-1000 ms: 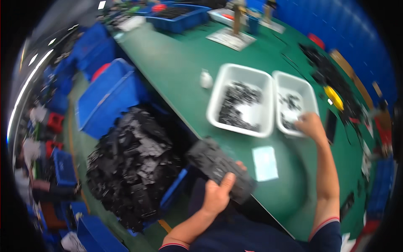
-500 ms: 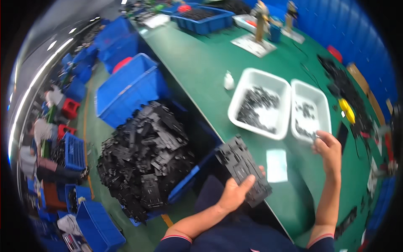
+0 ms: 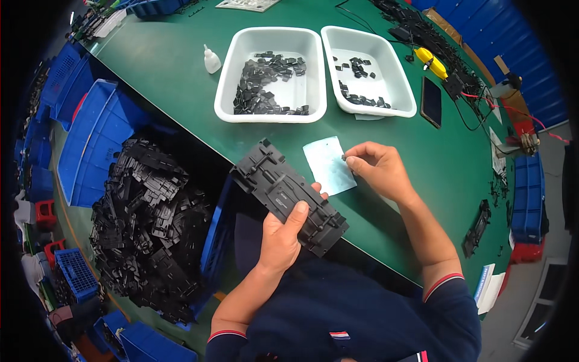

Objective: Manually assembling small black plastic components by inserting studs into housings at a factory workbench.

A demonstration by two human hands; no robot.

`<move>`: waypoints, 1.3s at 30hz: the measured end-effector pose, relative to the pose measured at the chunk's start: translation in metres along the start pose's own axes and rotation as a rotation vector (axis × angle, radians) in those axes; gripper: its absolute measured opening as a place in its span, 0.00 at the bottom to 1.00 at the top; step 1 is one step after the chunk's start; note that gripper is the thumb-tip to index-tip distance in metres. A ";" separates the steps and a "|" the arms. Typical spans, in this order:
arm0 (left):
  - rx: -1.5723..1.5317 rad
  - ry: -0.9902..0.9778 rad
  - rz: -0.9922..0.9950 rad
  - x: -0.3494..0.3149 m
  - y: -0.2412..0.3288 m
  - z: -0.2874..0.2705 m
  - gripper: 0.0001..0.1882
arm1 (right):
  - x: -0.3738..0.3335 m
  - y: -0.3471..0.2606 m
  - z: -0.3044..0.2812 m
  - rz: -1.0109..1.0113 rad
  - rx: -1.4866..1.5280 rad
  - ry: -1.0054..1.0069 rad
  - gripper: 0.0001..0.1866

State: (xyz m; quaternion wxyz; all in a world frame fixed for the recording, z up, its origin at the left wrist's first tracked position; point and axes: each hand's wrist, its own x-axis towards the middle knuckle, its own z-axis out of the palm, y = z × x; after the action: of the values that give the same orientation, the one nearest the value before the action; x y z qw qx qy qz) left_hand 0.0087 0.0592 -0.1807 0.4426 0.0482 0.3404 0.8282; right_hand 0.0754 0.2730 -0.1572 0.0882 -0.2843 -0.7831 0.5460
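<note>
My left hand [image 3: 281,240] is closed round the near end of a long black moulded plastic part [image 3: 278,184], thumb on top. The part is tilted, with raised ribs and bosses facing up, over the table's front edge. My right hand [image 3: 381,171] is off to the right, thumb and forefinger pinching a small black plastic piece [image 3: 344,157], mostly hidden by the fingertips. Beneath those fingertips lies a pale sheet [image 3: 325,172] on the green table [image 3: 422,223]. Two white tubs stand beyond: the left tub [image 3: 224,99] holds many small black pieces, the right tub [image 3: 405,96] fewer.
A small white bottle [image 3: 211,61] stands left of the tubs. To their right lie a phone [image 3: 430,101], a yellow object [image 3: 430,62] and cables. Left of the table, a heap of black plastic parts [image 3: 151,229] sits by a blue crate [image 3: 90,145]. Another black part [image 3: 477,229] lies far right.
My right hand has come from the right tub's near edge back to the pale sheet, a small piece in its fingers. My left hand still holds the long part. The view has swung right.
</note>
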 end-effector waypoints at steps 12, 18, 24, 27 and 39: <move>-0.021 0.007 -0.081 0.001 -0.003 -0.007 0.18 | 0.022 -0.019 0.016 -0.019 -0.243 0.015 0.09; -0.016 0.002 -0.101 0.004 -0.004 -0.010 0.18 | 0.027 -0.017 0.020 -0.112 -0.396 0.048 0.10; 0.002 0.006 -0.094 0.004 -0.003 -0.011 0.18 | 0.014 -0.021 0.016 -0.328 -0.401 0.122 0.09; -0.015 0.014 -0.060 0.003 0.002 -0.011 0.18 | 0.000 -0.026 0.014 -0.519 -0.389 0.192 0.09; -0.045 0.116 0.227 0.003 0.031 0.006 0.18 | -0.056 -0.019 0.034 -1.144 -0.401 0.193 0.16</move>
State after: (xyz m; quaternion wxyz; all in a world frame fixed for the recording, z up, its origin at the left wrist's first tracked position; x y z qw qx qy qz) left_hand -0.0124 0.0533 -0.1576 0.3264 0.0285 0.3392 0.8818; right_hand 0.0995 0.2112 -0.1440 0.3827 0.1221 -0.8875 0.2260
